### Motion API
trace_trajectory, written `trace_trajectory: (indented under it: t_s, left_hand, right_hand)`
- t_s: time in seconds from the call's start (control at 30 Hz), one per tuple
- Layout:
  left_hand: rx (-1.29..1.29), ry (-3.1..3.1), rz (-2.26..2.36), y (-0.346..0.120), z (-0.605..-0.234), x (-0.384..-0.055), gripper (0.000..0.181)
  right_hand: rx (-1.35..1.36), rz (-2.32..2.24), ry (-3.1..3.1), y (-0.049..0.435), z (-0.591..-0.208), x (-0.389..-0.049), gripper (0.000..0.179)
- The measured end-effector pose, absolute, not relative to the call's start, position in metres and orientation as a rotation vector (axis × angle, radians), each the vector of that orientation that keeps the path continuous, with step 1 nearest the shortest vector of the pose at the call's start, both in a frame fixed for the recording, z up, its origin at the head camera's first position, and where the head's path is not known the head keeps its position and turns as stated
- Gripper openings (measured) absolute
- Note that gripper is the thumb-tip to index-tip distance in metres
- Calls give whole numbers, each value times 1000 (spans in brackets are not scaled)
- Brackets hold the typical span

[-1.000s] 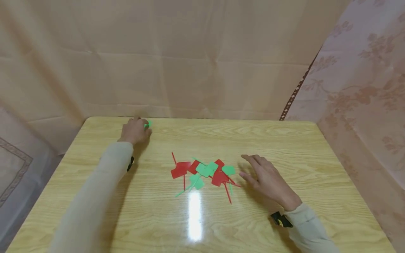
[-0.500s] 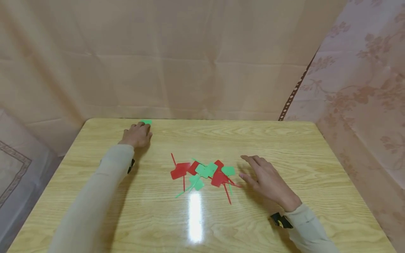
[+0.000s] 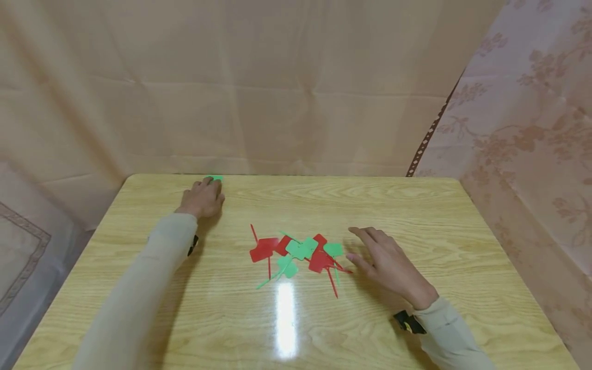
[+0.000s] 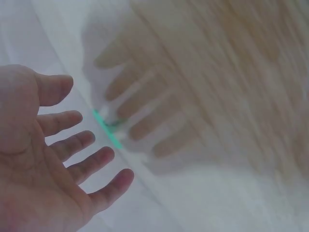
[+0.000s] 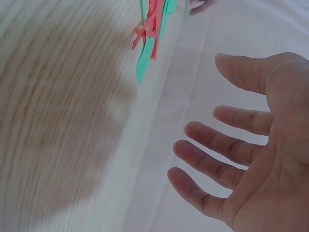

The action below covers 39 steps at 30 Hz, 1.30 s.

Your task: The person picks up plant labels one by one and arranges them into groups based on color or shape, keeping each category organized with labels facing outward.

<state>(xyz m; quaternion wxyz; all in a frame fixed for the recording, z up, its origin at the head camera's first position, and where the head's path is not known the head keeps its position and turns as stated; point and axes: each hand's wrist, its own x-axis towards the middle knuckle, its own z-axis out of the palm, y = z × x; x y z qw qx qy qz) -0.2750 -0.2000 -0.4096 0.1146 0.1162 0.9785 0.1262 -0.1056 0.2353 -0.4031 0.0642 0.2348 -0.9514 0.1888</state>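
My left hand point(image 3: 203, 197) is over the far left of the table, its fingers apart and holding nothing. Just beyond its fingertips, a green plant label point(image 3: 216, 178) lies at the table's far edge; in the left wrist view the label point(image 4: 107, 129) shows as a thin strip past the fingers. A loose pile of red plant labels point(image 3: 264, 249) and green plant labels point(image 3: 296, 249), with flat square heads and thin pointed stems, overlaps mid-table. To the right of this pile hovers my right hand point(image 3: 393, 264), palm facing left, fingers extended, nothing in it.
The pale wood table point(image 3: 416, 205) has a bright light reflection point(image 3: 285, 318) near its front. Behind it hangs a beige curtain point(image 3: 277, 103), and a pink flowered cloth point(image 3: 532, 128) covers the right side.
My left hand has let go of the green label at the far edge and drawn back slightly toward me. My right hand has barely shifted; the pile looks the same.
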Motion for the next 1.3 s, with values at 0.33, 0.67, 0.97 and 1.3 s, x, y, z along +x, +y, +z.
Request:
trace_trajectory:
  t_s: [0.33,0.67,0.97,1.3]
  left_hand:
    - [813,2936,283,-132,-398,-236,43]
    - [1147,2855,159,-67,-400,-174,45]
    - [982,2983,108,-47,-418,-148,47]
    - [938,2874,490,-43,-420,-153,31]
  right_hand:
    - [724,585,-2888,229,-403,-105,60]
    - [717,566,-2886,227,-402,-104,56]
    - [724,558,-2867,226,-404,-103,53]
    - [718,554,-2891,225,-403,-102,54]
